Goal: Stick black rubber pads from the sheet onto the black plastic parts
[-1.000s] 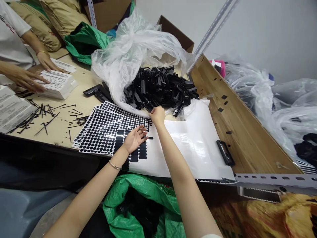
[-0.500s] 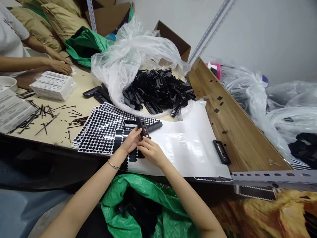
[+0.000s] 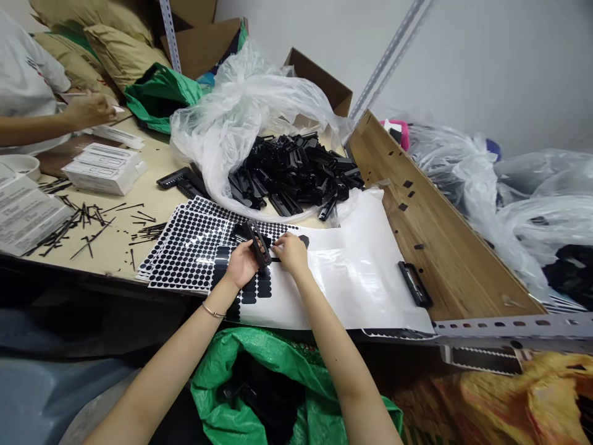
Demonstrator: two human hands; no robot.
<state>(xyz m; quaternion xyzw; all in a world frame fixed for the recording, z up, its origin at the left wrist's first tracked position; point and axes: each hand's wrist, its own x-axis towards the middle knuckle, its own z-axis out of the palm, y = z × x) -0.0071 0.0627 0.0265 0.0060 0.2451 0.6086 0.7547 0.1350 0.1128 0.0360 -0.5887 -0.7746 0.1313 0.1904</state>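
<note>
My left hand [image 3: 243,266] grips a long black plastic part [image 3: 257,243] with a slot along it, tilted above the sheets. Just to its right, my right hand [image 3: 291,253] has its fingers pinched together close to the part's edge; what they hold, if anything, is too small to make out. Behind my right hand the end of another black piece [image 3: 304,240] shows. Under my left hand lie white sheets of black round stickers [image 3: 180,247], with larger black oblong stickers [image 3: 249,292] near the front edge.
A heap of black plastic parts [image 3: 296,173] lies in a clear plastic bag [image 3: 222,111]. A single part [image 3: 414,284] rests by the wooden board [image 3: 435,235]. A green sack [image 3: 217,371] is below the table edge. At left, a co-worker's hand [image 3: 90,110] is above white boxes [image 3: 104,167].
My right hand has moved right and up, away from the black part's lower end. My left hand has turned the part so its slotted face shows. The co-worker's hand has risen.
</note>
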